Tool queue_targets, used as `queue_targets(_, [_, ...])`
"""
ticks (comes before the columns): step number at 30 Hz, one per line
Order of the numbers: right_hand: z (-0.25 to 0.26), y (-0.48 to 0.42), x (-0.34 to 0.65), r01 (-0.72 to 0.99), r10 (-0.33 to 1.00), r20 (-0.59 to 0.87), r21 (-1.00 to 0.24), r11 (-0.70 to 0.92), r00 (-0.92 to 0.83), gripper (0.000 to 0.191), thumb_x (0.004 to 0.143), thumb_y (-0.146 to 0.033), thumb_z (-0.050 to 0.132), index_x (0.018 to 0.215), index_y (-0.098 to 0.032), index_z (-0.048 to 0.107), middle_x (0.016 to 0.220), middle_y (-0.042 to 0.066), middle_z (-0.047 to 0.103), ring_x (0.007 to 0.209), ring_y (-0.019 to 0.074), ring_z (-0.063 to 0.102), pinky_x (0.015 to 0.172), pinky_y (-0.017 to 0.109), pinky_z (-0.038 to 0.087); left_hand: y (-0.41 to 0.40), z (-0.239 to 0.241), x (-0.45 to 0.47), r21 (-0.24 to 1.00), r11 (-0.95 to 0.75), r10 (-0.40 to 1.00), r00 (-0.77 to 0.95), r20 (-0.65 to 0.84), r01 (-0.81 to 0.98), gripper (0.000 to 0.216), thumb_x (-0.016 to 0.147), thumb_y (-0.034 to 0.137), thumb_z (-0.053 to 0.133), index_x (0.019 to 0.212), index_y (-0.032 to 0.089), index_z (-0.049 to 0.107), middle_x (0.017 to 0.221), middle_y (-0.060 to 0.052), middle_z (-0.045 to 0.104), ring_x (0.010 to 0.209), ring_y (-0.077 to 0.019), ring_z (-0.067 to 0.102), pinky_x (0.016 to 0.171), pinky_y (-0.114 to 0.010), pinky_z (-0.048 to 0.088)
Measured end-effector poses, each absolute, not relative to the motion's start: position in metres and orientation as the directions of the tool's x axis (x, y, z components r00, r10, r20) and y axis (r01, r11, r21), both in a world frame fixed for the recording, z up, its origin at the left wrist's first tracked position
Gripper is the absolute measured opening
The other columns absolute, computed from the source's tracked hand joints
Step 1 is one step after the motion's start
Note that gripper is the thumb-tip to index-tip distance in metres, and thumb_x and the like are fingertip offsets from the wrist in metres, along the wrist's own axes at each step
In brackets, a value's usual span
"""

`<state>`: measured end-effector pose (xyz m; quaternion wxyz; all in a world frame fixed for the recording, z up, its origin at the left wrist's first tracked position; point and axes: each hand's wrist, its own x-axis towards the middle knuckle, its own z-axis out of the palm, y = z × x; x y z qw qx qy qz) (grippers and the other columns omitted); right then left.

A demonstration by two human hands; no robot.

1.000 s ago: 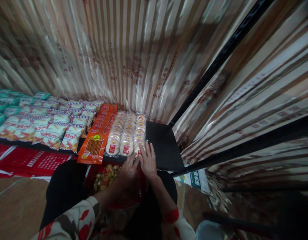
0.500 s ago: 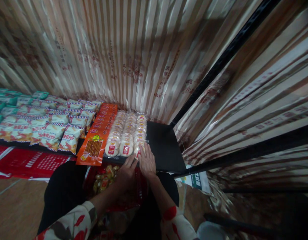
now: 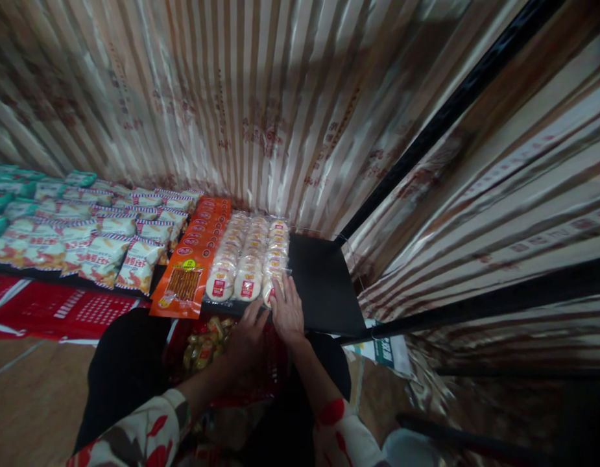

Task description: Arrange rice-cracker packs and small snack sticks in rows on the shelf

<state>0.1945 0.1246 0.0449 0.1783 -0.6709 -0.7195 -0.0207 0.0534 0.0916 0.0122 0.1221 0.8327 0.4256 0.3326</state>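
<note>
Several clear-wrapped round white crackers (image 3: pixel 247 286) with red labels lie overlapped in three rows on a black shelf (image 3: pixel 324 275). My right hand (image 3: pixel 287 312) lies with fingers stretched over the front cracker packet (image 3: pixel 267 290) of the rightmost row, partly covering it. Just left of it, at the shelf's front edge, my left hand (image 3: pixel 248 334) points its fingers toward the same packet. Whether its fingertips touch the wrapper I cannot tell. Left of the crackers is a flat orange snack bag (image 3: pixel 187 259), with brown sticks showing through its window.
Further left stand rows of white snack bags (image 3: pixel 137 263) and teal bags (image 3: pixel 17 188). A red container (image 3: pixel 275 376) with gold-wrapped pieces (image 3: pixel 202 347) sits below my hands. A black shelf post (image 3: pixel 407 159) slants up at right, before a striped curtain (image 3: pixel 261 97).
The view has shifted slightly. Both hands stay at the front of the rightmost cracker row, with almost no movement against the packets.
</note>
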Motion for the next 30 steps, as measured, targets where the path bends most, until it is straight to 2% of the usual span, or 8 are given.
queue_targets(7, [0.047,0.121,0.196,0.968,0.958,0.284,-0.232,0.097,-0.027,0.048,0.095,-0.028,0.034,0.143,-0.026,0.034,0.155,0.007,0.021,0.143,0.0275,0.008,0.105,0.045,0.032,0.088,-0.002,0.054,0.493,-0.617,0.783,0.413,0.466,0.614,0.045,0.084,0.013,0.04,0.128,0.01,0.046,0.142,-0.021,0.035,0.137,-0.029,0.026,0.104,-0.053,0.038])
queue_targets(15, [0.049,0.112,0.194,0.946,0.936,0.351,-0.312,0.087,0.029,0.048,0.096,-0.033,0.03,0.142,-0.022,0.035,0.155,0.009,0.018,0.143,0.0255,0.005,0.108,0.048,0.028,0.083,-0.006,0.055,0.455,-0.637,0.764,0.43,0.482,0.623,0.048,0.084,0.017,0.042,0.131,0.008,0.043,0.147,-0.022,0.03,0.142,-0.0292,0.016,0.106,-0.055,0.035])
queue_targets(19, [0.045,0.091,0.187,0.902,0.901,0.416,-0.426,0.071,0.125,0.051,0.096,-0.033,0.026,0.141,-0.013,0.035,0.152,0.014,0.026,0.142,0.0252,0.012,0.109,0.048,0.027,0.074,0.008,0.046,0.437,-0.629,0.774,0.466,0.429,0.644,0.045,0.086,0.021,0.045,0.129,0.007,0.045,0.146,-0.023,0.032,0.142,-0.0279,0.014,0.108,-0.052,0.034])
queue_targets(23, [0.035,0.056,0.174,0.785,0.834,0.484,-0.61,0.106,0.264,0.046,0.094,-0.031,0.026,0.131,-0.011,0.046,0.137,0.018,0.046,0.133,0.0247,0.035,0.105,0.047,0.033,0.062,0.009,0.035,0.443,-0.62,0.784,0.494,0.375,0.648,0.04,0.088,0.019,0.041,0.127,0.01,0.047,0.144,-0.02,0.038,0.141,-0.0266,0.019,0.107,-0.052,0.036])
queue_targets(25, [0.024,0.039,0.165,0.662,0.806,0.406,-0.749,0.024,0.431,0.042,0.093,-0.033,0.028,0.121,-0.013,0.052,0.123,0.016,0.057,0.119,0.0224,0.049,0.101,0.043,0.039,0.055,0.002,0.028,0.44,-0.635,0.773,0.518,0.367,0.635,0.037,0.089,0.019,0.041,0.125,0.012,0.05,0.14,-0.018,0.043,0.14,-0.0259,0.025,0.107,-0.051,0.037])
queue_targets(27, [0.009,0.028,0.156,0.533,0.796,0.243,-0.839,-0.114,0.554,0.04,0.091,-0.036,0.03,0.111,-0.015,0.056,0.114,0.015,0.062,0.11,0.022,0.055,0.095,0.039,0.043,0.048,-0.007,0.023,0.435,-0.632,0.775,0.528,0.348,0.641,0.039,0.088,0.017,0.043,0.125,0.012,0.05,0.136,-0.017,0.048,0.137,-0.0256,0.03,0.106,-0.049,0.039])
queue_targets(30, [-0.017,0.025,0.142,0.427,0.822,0.022,-0.862,-0.273,0.569,0.038,0.088,-0.04,0.035,0.103,-0.017,0.061,0.094,0.01,0.068,0.088,0.0213,0.063,0.077,0.034,0.05,0.04,-0.019,0.016,0.434,-0.61,0.791,0.542,0.283,0.663,0.044,0.084,0.015,0.049,0.128,0.012,0.049,0.135,-0.017,0.05,0.134,-0.0266,0.036,0.106,-0.048,0.039])
